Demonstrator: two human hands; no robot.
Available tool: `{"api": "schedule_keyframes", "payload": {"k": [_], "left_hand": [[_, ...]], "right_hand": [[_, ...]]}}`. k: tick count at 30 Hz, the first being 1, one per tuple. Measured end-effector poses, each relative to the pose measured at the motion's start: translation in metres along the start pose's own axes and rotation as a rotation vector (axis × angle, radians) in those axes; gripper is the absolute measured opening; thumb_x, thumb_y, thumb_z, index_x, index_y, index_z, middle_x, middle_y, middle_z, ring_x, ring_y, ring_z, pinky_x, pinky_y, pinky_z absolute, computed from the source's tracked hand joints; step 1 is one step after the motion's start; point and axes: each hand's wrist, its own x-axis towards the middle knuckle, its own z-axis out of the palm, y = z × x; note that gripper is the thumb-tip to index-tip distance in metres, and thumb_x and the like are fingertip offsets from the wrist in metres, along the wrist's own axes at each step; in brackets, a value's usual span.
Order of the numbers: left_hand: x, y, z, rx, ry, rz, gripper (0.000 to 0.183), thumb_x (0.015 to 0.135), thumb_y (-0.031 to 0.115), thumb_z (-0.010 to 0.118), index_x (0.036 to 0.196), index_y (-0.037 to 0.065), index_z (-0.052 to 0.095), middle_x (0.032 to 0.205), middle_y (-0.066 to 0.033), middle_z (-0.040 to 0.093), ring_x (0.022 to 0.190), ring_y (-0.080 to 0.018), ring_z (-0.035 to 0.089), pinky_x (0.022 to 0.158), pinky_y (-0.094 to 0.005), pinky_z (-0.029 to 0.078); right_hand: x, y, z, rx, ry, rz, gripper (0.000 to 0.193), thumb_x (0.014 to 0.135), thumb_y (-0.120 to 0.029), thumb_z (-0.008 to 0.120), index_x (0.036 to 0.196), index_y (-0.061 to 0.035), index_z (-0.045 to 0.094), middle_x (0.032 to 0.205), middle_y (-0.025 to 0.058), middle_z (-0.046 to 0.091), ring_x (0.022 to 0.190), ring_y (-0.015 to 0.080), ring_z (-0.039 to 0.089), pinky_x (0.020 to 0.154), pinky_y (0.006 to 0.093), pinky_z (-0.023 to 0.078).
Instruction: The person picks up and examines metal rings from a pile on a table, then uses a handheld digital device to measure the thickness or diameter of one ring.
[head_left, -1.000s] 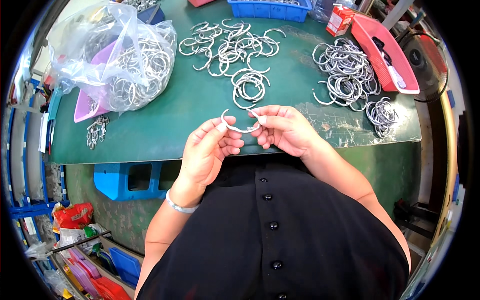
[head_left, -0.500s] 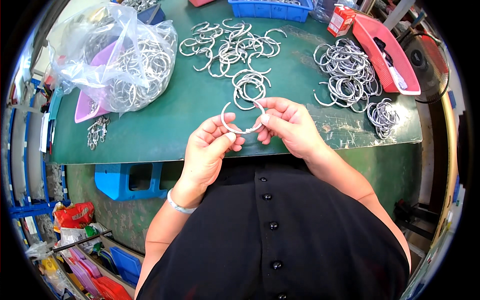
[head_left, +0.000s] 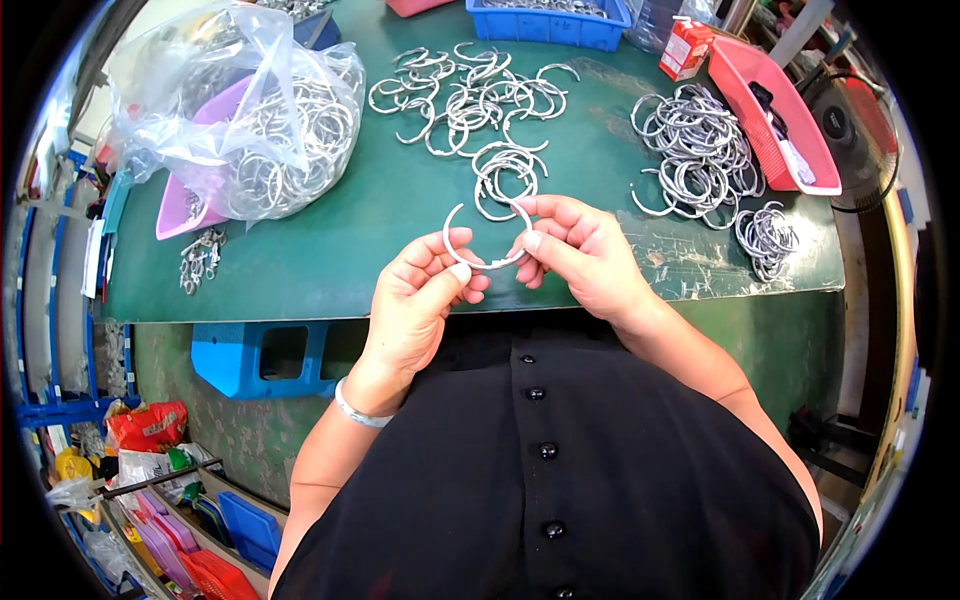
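Observation:
Between my two hands is a silvery open cuff bangle [head_left: 489,266], its gap facing away from me. My left hand [head_left: 425,275] pinches its left side between thumb and fingers. On the other side, my right hand [head_left: 575,250] grips the band the same way. Just beyond my fingers, a few bangles [head_left: 505,178] lie overlapping on the green table [head_left: 400,240]. A loose spread of more open bangles [head_left: 470,100] reaches farther back. To the right lies a dense heap of bangles [head_left: 695,150], with a smaller bundle of rings [head_left: 766,242] beside it.
A clear plastic bag of bangles [head_left: 300,150] rests over a purple basket [head_left: 180,213] at left, near small metal pieces [head_left: 202,260]. A blue bin [head_left: 550,27], a red carton [head_left: 686,50] and a pink basket [head_left: 822,180] line the back and right. Below is a blue stool [head_left: 225,360].
The view has shifted slightly, so the things on the table appear a little farther right. Both hands keep the same hold on the bangle.

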Motion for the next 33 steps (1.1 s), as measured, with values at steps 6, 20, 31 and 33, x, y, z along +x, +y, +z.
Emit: {"api": "schedule_keyframes", "payload": {"k": [6, 20, 31, 33], "left_hand": [[-0.001, 0.000, -0.001, 0.010, -0.014, 0.033, 0.026, 0.082, 0.003, 0.050, 0.108, 0.000, 0.049, 0.086, -0.0058, 0.057, 0.073, -0.0123, 0.057, 0.066, -0.0228, 0.046], [-0.002, -0.008, -0.013, -0.035, 0.004, 0.117, 0.022, 0.086, 0.006, 0.048, 0.106, -0.002, 0.051, 0.089, -0.0092, 0.059, 0.078, -0.0148, 0.058, 0.069, -0.0244, 0.048], [-0.001, -0.011, -0.021, -0.148, -0.020, 0.085, 0.021, 0.086, 0.010, 0.048, 0.104, -0.001, 0.051, 0.084, -0.0059, 0.058, 0.071, -0.0117, 0.057, 0.067, -0.0237, 0.048], [-0.006, -0.007, -0.023, -0.091, 0.007, 0.123, 0.021, 0.086, 0.012, 0.050, 0.102, -0.001, 0.051, 0.082, -0.0052, 0.058, 0.070, -0.0109, 0.056, 0.066, -0.0236, 0.047]], "right_hand": [[-0.001, -0.002, 0.001, -0.023, -0.018, -0.014, 0.033, 0.084, -0.007, 0.050, 0.113, 0.0042, 0.043, 0.077, 0.0052, 0.057, 0.064, 0.0097, 0.055, 0.056, 0.0225, 0.046], [-0.003, -0.005, 0.015, -0.788, -0.033, -0.758, 0.033, 0.075, 0.000, 0.057, 0.107, -0.0003, 0.049, 0.075, 0.0099, 0.058, 0.064, 0.0196, 0.058, 0.059, 0.0280, 0.045], [0.002, -0.012, 0.027, -0.868, -0.154, -0.795, 0.037, 0.073, -0.004, 0.060, 0.108, -0.0018, 0.048, 0.077, 0.0105, 0.058, 0.067, 0.0270, 0.058, 0.060, 0.0331, 0.046], [0.002, -0.009, 0.030, -0.864, -0.090, -0.738, 0.040, 0.071, 0.001, 0.060, 0.109, -0.0028, 0.051, 0.083, 0.0119, 0.060, 0.072, 0.0240, 0.061, 0.064, 0.0313, 0.048]]}}
